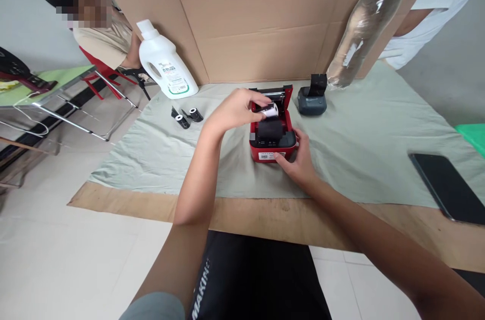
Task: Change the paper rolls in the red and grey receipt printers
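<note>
A small red and black label printer (273,151) stands on the cloth in front of me with its lid raised. My left hand (240,110) pinches a small roll of black label paper (270,110) over the printer's opening. A black strip from the roll hangs down across the printer's front part. Against the printer's right front corner, my right hand (299,161) grips the casing, thumb on the front face. Whether the roll touches the inside of the compartment, I cannot tell.
Two loose black paper rolls (188,118) lie left of the printer. Behind it to the right is a dark small printer (312,102). A white detergent bottle (166,65) and a clear water bottle (366,27) stand by the cardboard (257,22). A phone (449,186) lies right; people sit beyond.
</note>
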The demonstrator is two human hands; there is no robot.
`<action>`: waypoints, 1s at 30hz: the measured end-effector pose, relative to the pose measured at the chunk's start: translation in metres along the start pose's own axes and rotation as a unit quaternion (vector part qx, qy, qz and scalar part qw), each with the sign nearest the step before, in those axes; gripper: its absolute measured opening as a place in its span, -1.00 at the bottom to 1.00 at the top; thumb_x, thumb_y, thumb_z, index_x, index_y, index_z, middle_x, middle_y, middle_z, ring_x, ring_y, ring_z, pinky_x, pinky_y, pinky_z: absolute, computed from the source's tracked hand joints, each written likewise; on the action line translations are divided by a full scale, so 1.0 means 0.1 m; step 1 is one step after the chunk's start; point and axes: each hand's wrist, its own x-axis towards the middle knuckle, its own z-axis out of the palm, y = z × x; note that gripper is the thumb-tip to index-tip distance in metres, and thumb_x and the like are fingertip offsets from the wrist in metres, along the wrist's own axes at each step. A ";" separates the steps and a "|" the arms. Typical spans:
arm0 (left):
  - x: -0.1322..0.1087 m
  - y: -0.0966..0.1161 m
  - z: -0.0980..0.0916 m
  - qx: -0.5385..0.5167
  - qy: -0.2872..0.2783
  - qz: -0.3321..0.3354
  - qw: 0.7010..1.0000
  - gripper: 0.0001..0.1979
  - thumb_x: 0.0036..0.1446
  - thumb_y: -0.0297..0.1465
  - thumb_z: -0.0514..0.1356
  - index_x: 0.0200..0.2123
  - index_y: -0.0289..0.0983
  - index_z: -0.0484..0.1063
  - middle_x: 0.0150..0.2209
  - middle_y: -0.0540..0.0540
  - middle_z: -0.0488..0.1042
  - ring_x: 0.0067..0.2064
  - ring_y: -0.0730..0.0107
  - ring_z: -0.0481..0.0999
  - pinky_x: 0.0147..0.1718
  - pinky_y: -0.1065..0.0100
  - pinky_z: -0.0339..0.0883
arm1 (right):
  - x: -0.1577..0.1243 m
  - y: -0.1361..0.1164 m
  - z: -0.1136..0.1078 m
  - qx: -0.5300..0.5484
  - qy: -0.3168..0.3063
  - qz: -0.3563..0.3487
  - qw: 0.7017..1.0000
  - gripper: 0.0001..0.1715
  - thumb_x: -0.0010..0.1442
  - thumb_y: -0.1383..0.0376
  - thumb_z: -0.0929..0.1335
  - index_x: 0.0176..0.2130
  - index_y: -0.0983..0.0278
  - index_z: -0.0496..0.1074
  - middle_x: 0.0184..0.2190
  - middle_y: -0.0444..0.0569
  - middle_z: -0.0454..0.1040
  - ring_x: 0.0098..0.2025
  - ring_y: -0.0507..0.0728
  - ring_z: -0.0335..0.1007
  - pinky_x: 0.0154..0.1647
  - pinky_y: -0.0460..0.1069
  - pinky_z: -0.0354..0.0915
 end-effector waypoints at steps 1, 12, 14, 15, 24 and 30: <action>-0.03 0.02 -0.11 -0.007 0.028 0.002 1.000 -0.76 -0.05 -0.49 0.34 -0.22 -0.28 0.63 -0.24 -0.05 0.61 -0.06 0.15 0.57 0.00 0.18 0.43 | 0.00 0.00 0.00 0.010 0.001 0.012 1.000 -0.02 0.10 0.06 0.54 0.35 0.13 0.12 0.28 0.17 0.27 0.28 0.34 0.32 0.28 0.32 0.38; -0.26 -0.47 -0.74 -0.004 0.163 -0.048 0.985 -0.69 0.16 -0.30 0.37 -0.10 -0.25 0.40 -0.19 -0.09 0.51 -0.07 0.22 0.60 -0.06 0.14 0.53 | 0.01 -0.01 0.01 0.047 0.008 0.070 0.996 0.06 0.02 0.05 0.58 0.35 0.11 0.15 0.31 0.19 0.29 0.28 0.34 0.34 0.16 0.29 0.47; -0.25 -0.61 -0.76 -0.026 0.167 -0.069 0.983 -0.71 0.17 -0.27 0.37 -0.12 -0.23 0.40 -0.24 -0.07 0.50 -0.10 0.23 0.59 -0.07 0.17 0.53 | 0.01 -0.01 0.01 0.046 0.009 0.066 0.997 0.05 0.01 0.05 0.58 0.34 0.11 0.16 0.31 0.19 0.29 0.27 0.34 0.35 0.15 0.29 0.47; -0.23 -0.67 -0.76 -0.037 0.169 -0.084 0.981 -0.74 0.19 -0.26 0.36 -0.15 -0.22 0.40 -0.27 -0.06 0.49 -0.12 0.24 0.58 -0.08 0.19 0.53 | 0.01 0.00 0.01 0.044 0.009 0.065 0.997 0.04 0.01 0.06 0.58 0.34 0.12 0.17 0.31 0.19 0.29 0.27 0.34 0.35 0.15 0.28 0.47; -0.20 -0.88 -0.81 -0.107 0.173 -0.190 0.960 -0.92 0.26 -0.37 0.21 -0.30 -0.24 0.45 -0.32 -0.11 0.49 -0.15 0.21 0.59 -0.07 0.16 0.59 | 0.02 -0.02 0.00 0.052 0.001 0.067 0.996 -0.03 0.06 0.05 0.56 0.32 0.12 0.18 0.29 0.16 0.30 0.25 0.31 0.36 0.20 0.28 0.42; -0.30 -1.05 -0.83 -0.150 0.238 -0.220 0.934 -0.77 0.07 -0.46 0.39 -0.22 -0.26 0.44 -0.28 -0.11 0.55 -0.19 0.24 0.62 -0.04 0.09 0.62 | 0.03 -0.02 -0.02 0.053 0.001 0.075 0.996 -0.03 0.05 0.05 0.57 0.31 0.11 0.20 0.30 0.15 0.28 0.28 0.32 0.31 0.26 0.31 0.36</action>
